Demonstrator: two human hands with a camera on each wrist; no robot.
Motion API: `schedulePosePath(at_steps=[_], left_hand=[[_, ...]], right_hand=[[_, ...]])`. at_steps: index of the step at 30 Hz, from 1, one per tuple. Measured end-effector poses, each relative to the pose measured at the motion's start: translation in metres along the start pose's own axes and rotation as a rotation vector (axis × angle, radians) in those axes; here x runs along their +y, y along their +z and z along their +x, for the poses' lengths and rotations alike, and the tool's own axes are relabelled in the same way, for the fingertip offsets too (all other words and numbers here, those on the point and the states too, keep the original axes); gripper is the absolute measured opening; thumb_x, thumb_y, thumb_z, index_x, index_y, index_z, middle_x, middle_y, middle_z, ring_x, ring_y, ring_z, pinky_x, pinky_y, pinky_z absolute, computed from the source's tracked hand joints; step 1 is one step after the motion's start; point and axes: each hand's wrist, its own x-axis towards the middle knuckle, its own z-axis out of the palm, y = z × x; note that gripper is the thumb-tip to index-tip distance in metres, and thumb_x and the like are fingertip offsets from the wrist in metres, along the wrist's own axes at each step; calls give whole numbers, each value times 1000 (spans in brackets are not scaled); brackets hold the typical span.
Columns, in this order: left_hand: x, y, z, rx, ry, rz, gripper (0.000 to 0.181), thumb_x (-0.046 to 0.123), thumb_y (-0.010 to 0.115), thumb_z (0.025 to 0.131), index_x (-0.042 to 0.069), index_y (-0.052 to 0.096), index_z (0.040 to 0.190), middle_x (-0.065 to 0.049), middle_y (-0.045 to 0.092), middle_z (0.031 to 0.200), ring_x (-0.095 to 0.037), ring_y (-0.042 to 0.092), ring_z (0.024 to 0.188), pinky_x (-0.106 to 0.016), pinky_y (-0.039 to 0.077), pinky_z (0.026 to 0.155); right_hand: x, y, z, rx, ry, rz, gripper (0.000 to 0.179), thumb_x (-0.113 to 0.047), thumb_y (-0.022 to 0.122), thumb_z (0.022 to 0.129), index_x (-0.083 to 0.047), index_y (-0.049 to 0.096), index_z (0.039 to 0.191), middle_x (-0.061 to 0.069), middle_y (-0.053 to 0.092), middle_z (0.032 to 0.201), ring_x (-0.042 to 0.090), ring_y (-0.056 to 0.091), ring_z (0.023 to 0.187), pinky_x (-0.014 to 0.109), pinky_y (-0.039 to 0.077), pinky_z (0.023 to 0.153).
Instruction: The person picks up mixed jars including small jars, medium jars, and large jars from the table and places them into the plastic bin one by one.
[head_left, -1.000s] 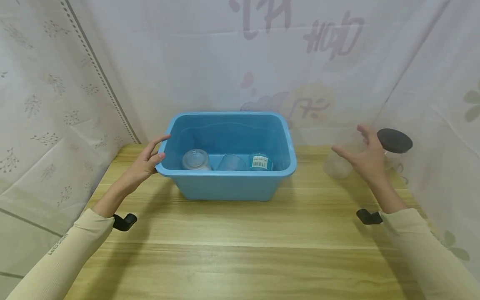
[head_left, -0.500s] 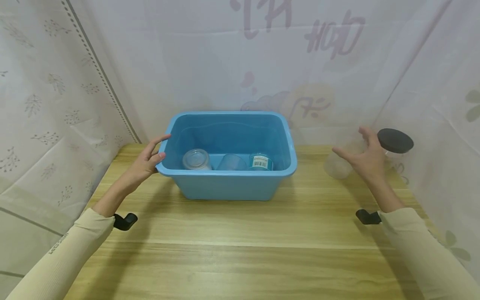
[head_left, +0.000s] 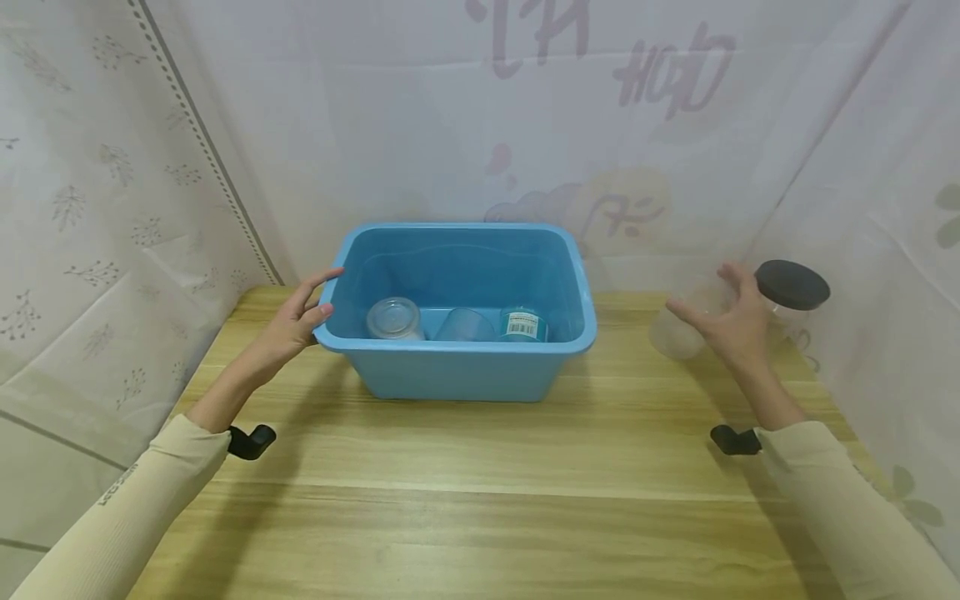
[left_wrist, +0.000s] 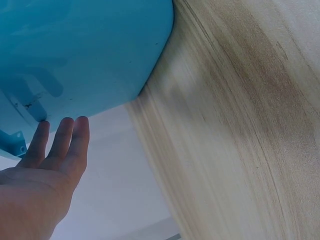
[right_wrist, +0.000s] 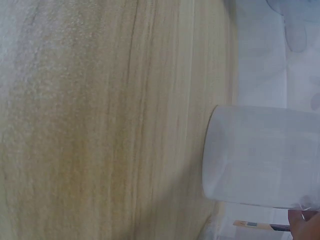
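My left hand (head_left: 288, 325) rests at the left rim of a blue plastic bin (head_left: 450, 371). Its thumb and index finger touch the rim, while several straight fingers (left_wrist: 63, 137) lie against the outer wall in the left wrist view. On the right, my right hand (head_left: 738, 337) is curved round a translucent plastic cup (head_left: 673, 337), thumb on the near left side and fingers at the far side. That cup stands on the table; the right wrist view shows its frosted wall, with a fingertip (right_wrist: 307, 227) at the lower right corner.
Inside the bin are a lidded clear container (head_left: 393, 318), a clear cup (head_left: 465, 326) and a container with a barcode label (head_left: 522, 323). A clear jar with a black lid (head_left: 792, 284) stands behind my right hand. Curtains (head_left: 420, 142) enclose the wooden table (head_left: 480, 467).
My right hand's fingers have come down slightly around the cup. The left hand and the bin stay in place.
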Motion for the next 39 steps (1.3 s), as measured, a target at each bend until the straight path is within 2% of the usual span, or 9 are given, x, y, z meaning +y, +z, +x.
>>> schedulePosePath(at_steps=[12, 20, 24, 29, 33, 39], left_hand=[[-1, 0, 1, -6, 19, -26, 53, 18, 44, 111, 29, 28, 160, -33, 44, 141, -24, 66, 100, -30, 54, 81], [0, 0, 1, 0, 8, -16, 53, 18, 45, 111, 28, 28, 160, -33, 41, 145, -29, 64, 105, -29, 54, 82], [0, 0, 1, -3, 6, -19, 53, 17, 44, 111, 28, 28, 160, -33, 41, 145, -28, 64, 104, -30, 54, 82], [0, 0, 0, -1, 4, -16, 53, 18, 45, 111, 28, 27, 160, -33, 41, 145, -27, 64, 104, -30, 54, 82], [0, 0, 0, -1, 5, -14, 53, 20, 45, 111, 28, 27, 160, -33, 40, 146, -26, 63, 106, -29, 54, 83], [-1, 0, 1, -4, 9, -16, 53, 20, 44, 111, 27, 26, 161, -33, 44, 143, -26, 64, 106, -29, 54, 83]], right_hand=[[5, 1, -2, -9, 59, 48, 103, -32, 89, 81, -17, 26, 161, 9, 33, 159, 27, 31, 144, 42, 21, 117], [14, 3, -2, -28, 125, 67, 106, -34, 88, 82, -13, 23, 162, 9, 19, 165, 24, 16, 149, 44, 10, 118], [16, 2, -3, -45, 160, 73, 101, -36, 87, 82, -14, 27, 160, 11, 27, 160, 29, 27, 143, 48, 20, 116], [17, 3, -4, -48, 192, 60, 93, -37, 87, 83, -10, 36, 156, 15, 38, 149, 32, 38, 130, 42, 34, 107], [19, 3, -4, -61, 209, 74, 92, -35, 86, 84, -11, 35, 157, 15, 38, 150, 32, 38, 130, 38, 35, 105], [18, -2, -4, -108, 242, 83, 99, -37, 85, 85, -15, 26, 161, 13, 29, 159, 32, 35, 136, 40, 34, 108]])
